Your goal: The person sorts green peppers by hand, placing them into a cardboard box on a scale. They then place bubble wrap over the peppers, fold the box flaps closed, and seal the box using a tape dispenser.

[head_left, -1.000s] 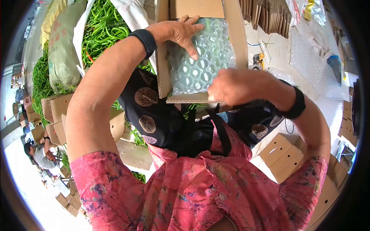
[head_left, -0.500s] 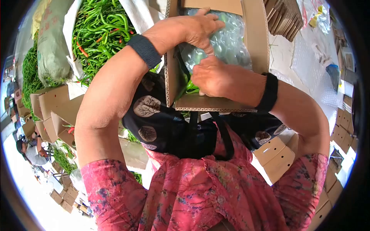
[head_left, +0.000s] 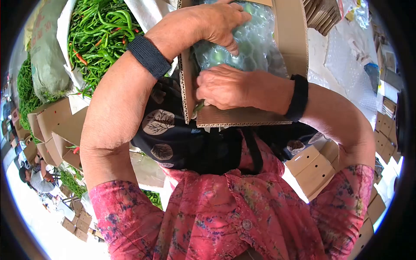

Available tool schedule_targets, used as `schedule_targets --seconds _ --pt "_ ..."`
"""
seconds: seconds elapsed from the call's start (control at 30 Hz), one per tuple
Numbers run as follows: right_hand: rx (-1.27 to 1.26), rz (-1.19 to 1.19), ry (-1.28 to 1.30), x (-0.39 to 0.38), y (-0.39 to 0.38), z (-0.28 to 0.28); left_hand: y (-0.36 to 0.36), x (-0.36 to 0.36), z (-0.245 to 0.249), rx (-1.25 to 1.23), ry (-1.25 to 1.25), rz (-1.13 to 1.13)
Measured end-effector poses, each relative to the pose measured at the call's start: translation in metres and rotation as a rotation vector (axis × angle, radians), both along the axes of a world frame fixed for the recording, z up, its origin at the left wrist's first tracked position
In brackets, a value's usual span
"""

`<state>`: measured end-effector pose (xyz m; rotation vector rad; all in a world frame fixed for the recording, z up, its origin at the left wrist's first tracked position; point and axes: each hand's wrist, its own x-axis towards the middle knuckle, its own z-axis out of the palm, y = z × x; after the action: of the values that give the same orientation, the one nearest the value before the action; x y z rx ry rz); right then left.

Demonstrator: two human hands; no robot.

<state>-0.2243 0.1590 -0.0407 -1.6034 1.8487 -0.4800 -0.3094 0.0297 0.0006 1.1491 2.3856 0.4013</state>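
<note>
An open cardboard box (head_left: 242, 116) stands in front of my lap. Clear bubble wrap (head_left: 255, 47) lies inside it, with green showing through. My left hand (head_left: 221, 26) rests on the wrap at the box's left side, fingers spread. Down at the near left corner, my right hand (head_left: 223, 86) is closed, its knuckles up beside the wrap's edge. Its fingertips are hidden, so what they grip cannot be made out. A sliver of green pepper (head_left: 199, 106) shows beneath that hand.
Green chili peppers (head_left: 102, 34), a few red, fill a white-lined sack at left. A full sack (head_left: 47, 56) stands beyond it. Cardboard boxes (head_left: 58, 123) lie below, folded cardboard (head_left: 323, 15) at upper right, more bubble wrap (head_left: 351, 65) at right. Another person (head_left: 39, 177) is far left.
My right hand has moved left into the box's near corner, and the green peppers under it are mostly covered. My left hand has shifted slightly and stays spread on the wrap.
</note>
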Motion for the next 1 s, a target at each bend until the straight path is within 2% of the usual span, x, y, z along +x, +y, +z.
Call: schedule_targets --seconds 0.07,0.13,0.2,0.27,0.37,0.43,0.5,0.57,0.63,0.7,0.77,0.83,0.97,1.0 --pt "0.039 0.034 0.029 0.004 0.005 -0.006 0.005 -0.001 0.007 -0.019 -0.026 0.019" --pt "-0.080 -0.024 0.053 0.012 0.013 -0.009 0.004 0.005 0.011 -0.042 -0.057 0.033" --pt "-0.096 -0.058 0.061 0.013 0.015 -0.008 -0.001 0.013 0.013 0.057 0.019 0.089" --pt "-0.113 -0.096 0.071 0.010 0.016 -0.006 0.001 0.008 0.009 0.032 -0.007 0.090" --pt "0.038 0.004 -0.019 0.003 0.018 -0.011 -0.003 0.011 0.012 0.027 0.011 0.082" --pt "0.041 -0.067 0.172 0.006 0.018 -0.017 -0.003 0.011 0.013 0.050 0.057 0.072" --pt "0.059 -0.010 0.212 0.002 0.018 -0.013 0.001 0.003 0.008 -0.006 -0.024 0.065" --pt "0.072 0.035 0.249 0.002 0.016 -0.008 0.000 0.001 0.000 0.006 0.001 0.069" --pt "-0.083 0.031 0.359 0.005 0.020 -0.006 0.000 0.002 -0.004 0.028 0.021 0.063" --pt "-0.132 0.027 0.373 0.004 0.026 -0.004 -0.007 0.006 -0.003 0.134 0.120 0.068" --pt "-0.188 0.027 0.382 0.004 0.027 -0.006 -0.005 0.002 -0.006 0.108 0.102 0.059" --pt "-0.350 -0.013 0.390 0.006 0.029 -0.009 -0.003 -0.003 -0.010 0.088 0.092 0.046" --pt "-0.254 -0.029 0.385 0.013 0.029 -0.004 -0.003 -0.003 -0.009 0.075 0.090 0.041" --pt "-0.120 -0.056 0.268 0.010 0.023 -0.006 -0.002 -0.003 -0.005 0.071 0.087 0.032"
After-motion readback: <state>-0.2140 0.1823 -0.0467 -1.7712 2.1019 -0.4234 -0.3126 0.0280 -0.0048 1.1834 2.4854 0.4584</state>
